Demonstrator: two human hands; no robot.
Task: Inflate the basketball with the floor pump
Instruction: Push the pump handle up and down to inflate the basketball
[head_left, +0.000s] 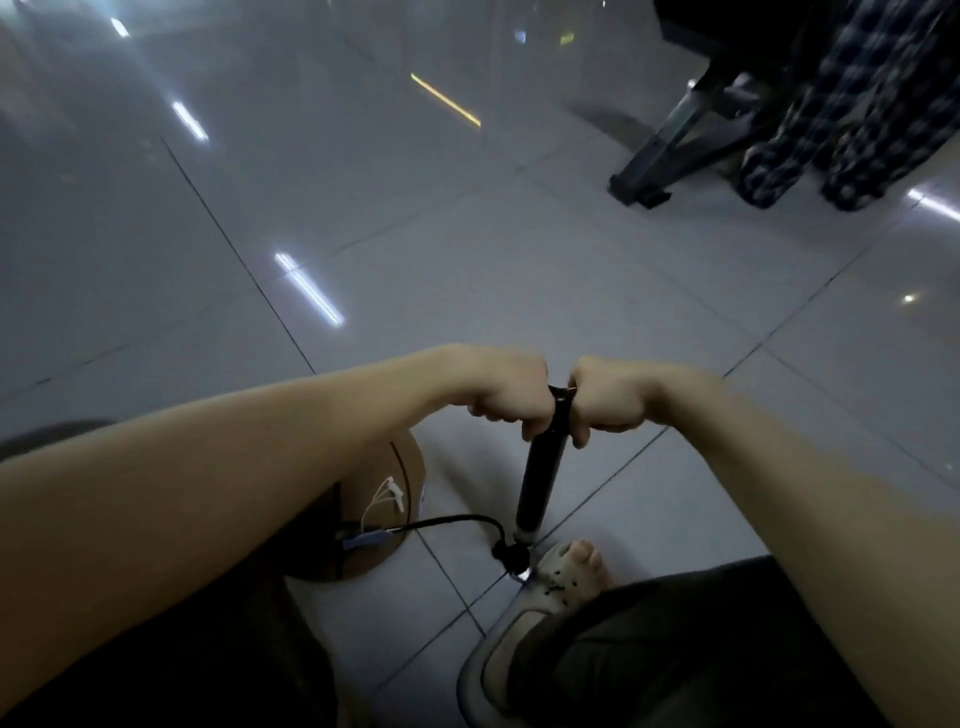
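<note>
A black floor pump (540, 478) stands tilted on the tiled floor. My left hand (506, 392) grips the left side of its T-handle and my right hand (608, 397) grips the right side, fists close together either side of the shaft. A black hose (457, 519) runs from the pump's base leftward to the brown basketball (410, 483), which lies mostly hidden under my left forearm. A blue fitting (371, 540) sits where the hose meets the ball. A sandalled foot (566, 571) rests on the pump's base.
Grey glossy floor tiles (467, 260) stretch ahead. At the upper right stand a dark metal frame leg (670, 150) and hanging checked cloth (841, 114). My dark-clothed knees fill the lower corners.
</note>
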